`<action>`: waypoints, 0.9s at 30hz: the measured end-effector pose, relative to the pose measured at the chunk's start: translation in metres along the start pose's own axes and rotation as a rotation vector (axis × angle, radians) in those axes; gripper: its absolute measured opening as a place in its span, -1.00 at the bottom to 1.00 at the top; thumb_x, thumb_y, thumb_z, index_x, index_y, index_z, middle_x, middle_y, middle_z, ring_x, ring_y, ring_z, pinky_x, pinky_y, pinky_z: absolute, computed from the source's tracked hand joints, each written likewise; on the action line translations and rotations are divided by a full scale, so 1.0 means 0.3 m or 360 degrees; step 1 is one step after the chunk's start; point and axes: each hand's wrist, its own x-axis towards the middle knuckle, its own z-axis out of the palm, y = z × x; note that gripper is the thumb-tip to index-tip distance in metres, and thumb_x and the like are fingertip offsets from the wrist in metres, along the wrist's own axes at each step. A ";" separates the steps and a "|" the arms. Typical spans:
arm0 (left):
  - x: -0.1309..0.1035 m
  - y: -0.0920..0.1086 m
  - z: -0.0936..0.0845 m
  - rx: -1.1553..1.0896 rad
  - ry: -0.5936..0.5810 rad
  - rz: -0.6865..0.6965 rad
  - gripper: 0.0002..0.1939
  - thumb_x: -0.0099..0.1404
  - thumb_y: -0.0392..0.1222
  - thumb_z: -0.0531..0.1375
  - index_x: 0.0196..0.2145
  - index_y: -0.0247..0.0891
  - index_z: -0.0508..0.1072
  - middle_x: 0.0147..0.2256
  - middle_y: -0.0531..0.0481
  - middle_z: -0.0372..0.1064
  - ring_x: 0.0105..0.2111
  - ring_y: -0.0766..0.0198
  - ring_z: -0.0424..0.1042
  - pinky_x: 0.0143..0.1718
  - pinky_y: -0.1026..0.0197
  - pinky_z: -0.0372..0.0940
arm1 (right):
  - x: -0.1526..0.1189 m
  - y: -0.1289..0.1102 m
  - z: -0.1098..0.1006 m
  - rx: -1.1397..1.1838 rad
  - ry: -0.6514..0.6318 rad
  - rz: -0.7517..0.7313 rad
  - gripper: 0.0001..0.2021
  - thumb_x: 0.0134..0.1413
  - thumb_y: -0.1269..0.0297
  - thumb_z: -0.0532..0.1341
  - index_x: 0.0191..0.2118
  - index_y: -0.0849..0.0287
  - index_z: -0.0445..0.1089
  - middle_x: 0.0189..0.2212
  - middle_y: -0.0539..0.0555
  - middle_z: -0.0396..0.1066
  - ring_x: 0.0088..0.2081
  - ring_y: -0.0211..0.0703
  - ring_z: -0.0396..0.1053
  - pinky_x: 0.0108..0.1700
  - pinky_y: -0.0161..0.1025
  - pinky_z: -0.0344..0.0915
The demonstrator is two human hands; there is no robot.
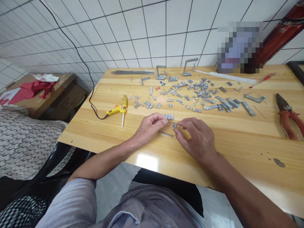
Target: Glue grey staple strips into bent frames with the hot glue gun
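Grey piece [175, 125] between fingers [189, 124] (right hand [199, 137])

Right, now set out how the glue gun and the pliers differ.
Colour: the glue gun is mostly yellow; the pliers have reddish handles and a dark head.
Attachments: the glue gun has a black cord and a pale glue stick; the pliers show neither.
Place: the glue gun lies left of the left hand; the pliers lie right of the right hand.
Both rest on the wooden table, unheld.

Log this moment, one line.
right hand: pinching small grey block | left hand: beside row of grey blocks | yellow plastic glue gun: on wooden table
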 end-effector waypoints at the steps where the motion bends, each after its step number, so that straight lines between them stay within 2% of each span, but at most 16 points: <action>1: -0.001 0.003 -0.001 -0.0007 -0.0001 -0.0011 -0.75 0.30 0.00 0.29 -0.33 -0.27 0.48 -0.42 0.08 0.36 -0.43 0.36 0.26 -0.32 0.27 0.21 | 0.000 0.003 0.000 -0.0004 0.0005 0.0000 -0.83 0.26 0.40 0.31 -0.09 0.06 0.35 -0.29 0.04 0.57 -0.34 -0.13 0.48 -0.27 -0.16 0.32; 4: -0.010 0.003 -0.002 0.0068 -0.0064 -0.0004 -0.76 0.31 -0.01 0.28 -0.32 -0.27 0.51 -0.40 0.06 0.37 -0.42 0.35 0.25 -0.35 0.27 0.18 | 0.001 0.006 0.003 -0.0049 -0.0001 -0.0036 -0.83 0.25 0.40 0.31 -0.10 0.05 0.35 -0.30 0.04 0.57 -0.32 -0.11 0.49 -0.27 -0.16 0.31; 10: -0.017 -0.017 0.001 0.0196 -0.0169 -0.0005 -0.79 0.34 -0.06 0.27 -0.31 -0.27 0.51 -0.47 0.10 0.26 -0.48 0.38 0.13 -0.43 0.27 0.04 | 0.000 -0.001 0.009 -0.0076 -0.0037 -0.0102 -0.82 0.25 0.42 0.32 -0.14 0.04 0.34 -0.30 0.02 0.58 -0.32 -0.12 0.49 -0.23 -0.15 0.31; 13: -0.009 -0.013 0.002 0.0126 -0.0218 -0.0027 -0.75 0.33 -0.01 0.29 -0.33 -0.27 0.48 -0.48 0.11 0.22 -0.47 0.38 0.13 -0.43 0.27 0.04 | -0.003 -0.003 0.009 -0.0041 -0.0049 -0.0110 -0.84 0.27 0.41 0.31 -0.13 0.04 0.34 -0.30 0.02 0.59 -0.30 -0.11 0.50 -0.22 -0.14 0.32; 17: -0.001 0.005 0.007 -0.0055 -0.0250 -0.0089 -0.70 0.24 0.02 0.34 -0.37 -0.26 0.43 -0.44 0.09 0.28 -0.43 0.37 0.22 -0.35 0.26 0.15 | -0.006 -0.008 0.008 -0.0006 -0.0030 -0.0071 -0.84 0.28 0.39 0.31 -0.11 0.06 0.34 -0.27 0.05 0.59 -0.29 -0.11 0.49 -0.23 -0.15 0.33; 27: -0.003 -0.028 -0.001 -0.0209 -0.0175 -0.0200 -0.67 0.31 0.08 0.32 -0.28 -0.28 0.50 -0.49 0.15 0.25 -0.54 0.45 0.11 -0.45 0.30 0.07 | 0.000 0.014 0.000 0.0125 0.0093 0.0110 -0.82 0.27 0.40 0.33 -0.08 0.08 0.37 -0.27 0.05 0.57 -0.34 -0.16 0.50 -0.24 -0.17 0.40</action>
